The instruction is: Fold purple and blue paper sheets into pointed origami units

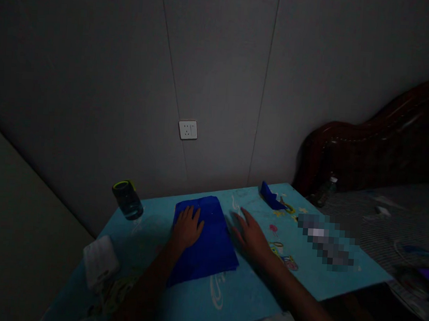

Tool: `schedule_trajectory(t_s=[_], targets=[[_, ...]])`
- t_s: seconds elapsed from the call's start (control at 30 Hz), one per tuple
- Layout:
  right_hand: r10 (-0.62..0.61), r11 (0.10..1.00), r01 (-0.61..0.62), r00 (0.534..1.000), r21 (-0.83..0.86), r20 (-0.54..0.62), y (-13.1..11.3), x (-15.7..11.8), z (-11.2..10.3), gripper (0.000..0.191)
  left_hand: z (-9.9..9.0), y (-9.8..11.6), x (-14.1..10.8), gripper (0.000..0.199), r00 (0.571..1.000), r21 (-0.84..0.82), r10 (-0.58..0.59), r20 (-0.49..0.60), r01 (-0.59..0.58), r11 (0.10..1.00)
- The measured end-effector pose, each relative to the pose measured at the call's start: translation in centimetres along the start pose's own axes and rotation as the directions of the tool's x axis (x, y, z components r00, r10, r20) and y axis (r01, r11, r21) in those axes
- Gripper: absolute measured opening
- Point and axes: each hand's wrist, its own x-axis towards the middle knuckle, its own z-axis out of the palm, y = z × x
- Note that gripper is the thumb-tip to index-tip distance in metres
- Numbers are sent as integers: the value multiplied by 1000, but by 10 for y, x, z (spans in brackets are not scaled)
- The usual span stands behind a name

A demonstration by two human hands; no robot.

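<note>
A blue sheet or stack of paper point(209, 242) lies flat on the light blue patterned tabletop point(253, 289). My left hand point(187, 228) rests on its upper left part, palm down with the fingers a little apart. Just right of the paper is my right hand point(250, 234), fingers spread and holding nothing; whether it touches the tabletop I cannot tell. Toward the back right of the table sits a folded blue paper piece point(269, 197), with a small yellowish object point(287, 206) beside it.
A dark bottle with a yellow-green rim point(129, 203) stands at the back left, and a white item point(100, 261) lies at the left edge. A pixelated object point(326, 240) is at the right. Behind the table rises a grey wall with a socket point(188, 130).
</note>
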Motion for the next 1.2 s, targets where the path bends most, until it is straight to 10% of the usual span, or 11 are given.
schedule_trajectory(t_s=[0.23,0.47,0.7,0.93,1.07,1.2], targets=[[330,921,-354,931,-162,-158,125,32,-16,48,-8,15,-49,46,984,-158,179,19,-173,972],[386,907,-405,909,-112,-158,133,36,-2,32,-20,23,-63,31,991,-326,87,-104,-116,938],[169,980,-142,964,139,-204,68,36,2,24,-42,56,-76,27,998,-748,-65,-24,26,663],[-76,790,181,977,586,-198,-66,15,-2,16,-34,66,-66,35,868,-995,-489,81,99,11],[-218,742,239,970,626,-112,-88,-5,5,19,-25,50,-60,31,803,-986,-591,75,148,75],[-217,747,180,976,640,-20,-85,-11,13,27,-28,39,-53,21,860,-951,-510,30,182,251]])
